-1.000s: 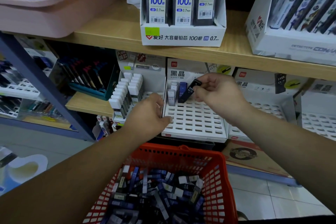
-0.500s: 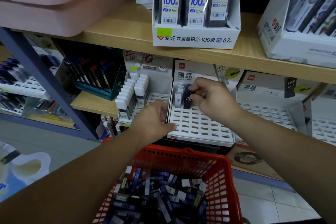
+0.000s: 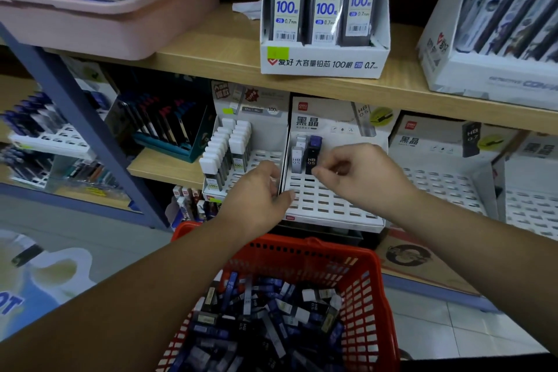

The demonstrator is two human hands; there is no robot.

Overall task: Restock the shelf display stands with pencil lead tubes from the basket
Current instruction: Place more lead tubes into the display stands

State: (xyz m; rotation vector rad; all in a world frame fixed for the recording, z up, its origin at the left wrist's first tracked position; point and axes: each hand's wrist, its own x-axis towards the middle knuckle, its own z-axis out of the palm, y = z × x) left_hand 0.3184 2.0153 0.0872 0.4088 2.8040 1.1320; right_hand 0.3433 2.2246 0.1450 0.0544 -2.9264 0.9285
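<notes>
Both hands at stand [image 3: 332,204]
Curled right hand [image 3: 360,174] touches tube [image 3: 312,157], grip unclear; left hand [image 3: 259,195] grips stand's left edge.

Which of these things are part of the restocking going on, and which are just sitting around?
In the job: red basket, loose lead tubes in it, slotted display stand, dark HB 0.5 tube standing in it, left hand gripping the stand's edge, right hand by the tube.

Just lying about: pink tray, box of 100-lead packs, teal pen rack.
</notes>
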